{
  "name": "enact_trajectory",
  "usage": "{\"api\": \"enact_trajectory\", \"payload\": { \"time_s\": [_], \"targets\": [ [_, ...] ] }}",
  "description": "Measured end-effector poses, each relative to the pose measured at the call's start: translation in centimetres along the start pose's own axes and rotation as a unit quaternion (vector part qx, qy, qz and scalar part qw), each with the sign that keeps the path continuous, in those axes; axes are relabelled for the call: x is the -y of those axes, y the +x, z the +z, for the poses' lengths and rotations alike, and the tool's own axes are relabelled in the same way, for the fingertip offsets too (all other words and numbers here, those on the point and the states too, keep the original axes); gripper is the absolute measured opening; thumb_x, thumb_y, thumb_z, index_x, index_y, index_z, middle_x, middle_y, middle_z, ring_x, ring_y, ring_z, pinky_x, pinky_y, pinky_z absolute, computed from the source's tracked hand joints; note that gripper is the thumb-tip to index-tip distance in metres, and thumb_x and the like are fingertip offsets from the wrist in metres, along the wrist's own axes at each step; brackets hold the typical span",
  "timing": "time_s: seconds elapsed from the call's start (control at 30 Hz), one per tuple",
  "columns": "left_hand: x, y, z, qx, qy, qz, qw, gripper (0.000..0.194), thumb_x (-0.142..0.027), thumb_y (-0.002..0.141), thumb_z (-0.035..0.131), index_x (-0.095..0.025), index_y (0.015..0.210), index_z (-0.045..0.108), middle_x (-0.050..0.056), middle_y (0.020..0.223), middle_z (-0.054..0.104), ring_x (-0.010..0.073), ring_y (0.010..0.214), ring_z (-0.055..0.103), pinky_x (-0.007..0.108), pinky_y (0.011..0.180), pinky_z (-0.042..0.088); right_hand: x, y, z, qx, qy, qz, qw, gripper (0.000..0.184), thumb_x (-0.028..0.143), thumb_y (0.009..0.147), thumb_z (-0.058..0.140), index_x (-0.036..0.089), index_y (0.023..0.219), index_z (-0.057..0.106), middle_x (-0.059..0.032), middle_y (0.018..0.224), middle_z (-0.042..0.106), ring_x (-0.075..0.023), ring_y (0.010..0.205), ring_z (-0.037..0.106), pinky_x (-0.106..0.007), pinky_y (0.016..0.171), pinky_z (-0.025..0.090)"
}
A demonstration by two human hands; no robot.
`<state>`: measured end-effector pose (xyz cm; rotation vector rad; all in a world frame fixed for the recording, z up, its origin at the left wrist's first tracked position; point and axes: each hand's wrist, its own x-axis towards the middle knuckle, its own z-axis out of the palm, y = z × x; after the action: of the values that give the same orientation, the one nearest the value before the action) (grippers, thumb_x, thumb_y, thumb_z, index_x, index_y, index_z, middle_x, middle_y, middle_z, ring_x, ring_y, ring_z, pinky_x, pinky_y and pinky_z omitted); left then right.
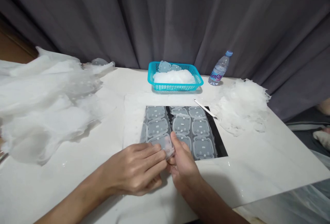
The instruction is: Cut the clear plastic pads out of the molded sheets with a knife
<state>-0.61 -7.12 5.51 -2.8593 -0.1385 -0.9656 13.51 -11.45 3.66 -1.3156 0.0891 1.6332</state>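
Observation:
My left hand [135, 169] and my right hand [182, 163] meet at the near edge of a black mat [219, 138]. Together they pinch one small clear plastic piece [165, 144], rounded and square, lifted a little off the mat. Fingers of both hands are closed on its edges. Several more of the same clear pieces [182, 124] lie in rows on the mat just beyond my hands.
A turquoise basket [175, 86] with white filling and clear pieces stands at the back. A water bottle [219, 70] leans beside it. A thin white tool [205, 108] lies by a heap of clear scraps [242, 107]. Big plastic bags [43, 103] cover the left.

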Motion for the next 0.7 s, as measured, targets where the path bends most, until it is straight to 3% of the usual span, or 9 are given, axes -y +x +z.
{"api": "enact_trajectory", "payload": {
  "time_s": [0.13, 0.27, 0.4, 0.5, 0.6, 0.7],
  "targets": [
    [0.1, 0.0, 0.1, -0.007, 0.003, 0.000, 1.000, 0.010, -0.009, 0.082, 0.055, -0.017, 0.084, 0.060, 0.002, 0.068, 0.069, 0.0190, 0.063, 0.068, 0.030, 0.056, 0.054, 0.0, 0.2, 0.1, -0.006, -0.008, -0.005, 1.000, 0.039, 0.055, 0.087, 0.073, 0.022, 0.086, 0.053, 0.0108, 0.054, 0.045, -0.0048, 0.040, 0.030, -0.015, 0.038, 0.022],
    [0.0, -0.3, 0.2, -0.005, 0.007, -0.001, 1.000, 0.011, -0.009, 0.080, 0.056, -0.016, 0.086, 0.061, 0.003, 0.069, 0.069, 0.0201, 0.065, 0.069, 0.030, 0.056, 0.053, -0.3, 0.5, -0.1, -0.009, 0.009, -0.007, 1.000, 0.037, 0.053, 0.087, 0.073, 0.023, 0.084, 0.052, 0.0109, 0.052, 0.043, -0.0059, 0.040, 0.033, -0.016, 0.040, 0.030],
    [-0.2, -0.3, 0.2, 0.005, 0.002, -0.002, 1.000, 0.011, -0.008, 0.080, 0.054, -0.018, 0.081, 0.060, 0.002, 0.066, 0.066, 0.0185, 0.062, 0.065, 0.029, 0.055, 0.052, -0.4, 0.8, 0.0, 0.022, 0.025, -0.032, 0.999, 0.041, 0.050, 0.083, 0.078, 0.023, 0.077, 0.048, 0.0118, 0.051, 0.038, -0.0055, 0.040, 0.029, -0.016, 0.038, 0.023],
    [-0.4, -0.2, 0.2, 0.013, 0.001, -0.005, 1.000, 0.013, -0.007, 0.079, 0.053, -0.019, 0.078, 0.058, 0.001, 0.063, 0.062, 0.0178, 0.059, 0.062, 0.029, 0.052, 0.050, -0.4, 0.8, 0.1, 0.052, 0.030, -0.040, 0.997, 0.044, 0.048, 0.077, 0.083, 0.022, 0.076, 0.048, 0.0108, 0.052, 0.043, -0.0055, 0.042, 0.035, -0.015, 0.039, 0.026],
    [-0.4, -0.1, 0.0, 0.010, 0.007, -0.010, 1.000, 0.012, -0.008, 0.080, 0.053, -0.019, 0.079, 0.058, 0.001, 0.064, 0.062, 0.0181, 0.059, 0.062, 0.029, 0.054, 0.051, -0.7, 0.8, -0.2, 0.055, 0.042, -0.037, 0.997, 0.039, 0.046, 0.080, 0.082, 0.021, 0.081, 0.053, 0.0082, 0.059, 0.052, -0.0061, 0.046, 0.044, -0.014, 0.039, 0.027],
    [-0.1, -0.2, -0.3, 0.002, 0.010, -0.020, 1.000, 0.013, -0.008, 0.080, 0.054, -0.021, 0.082, 0.058, 0.001, 0.067, 0.063, 0.0185, 0.062, 0.063, 0.029, 0.057, 0.052, -1.3, 0.8, -1.2, 0.048, 0.049, -0.012, 0.998, 0.044, 0.056, 0.079, 0.081, 0.022, 0.083, 0.052, 0.0104, 0.056, 0.049, -0.0039, 0.040, 0.035, -0.014, 0.035, 0.019]
  ]
}}
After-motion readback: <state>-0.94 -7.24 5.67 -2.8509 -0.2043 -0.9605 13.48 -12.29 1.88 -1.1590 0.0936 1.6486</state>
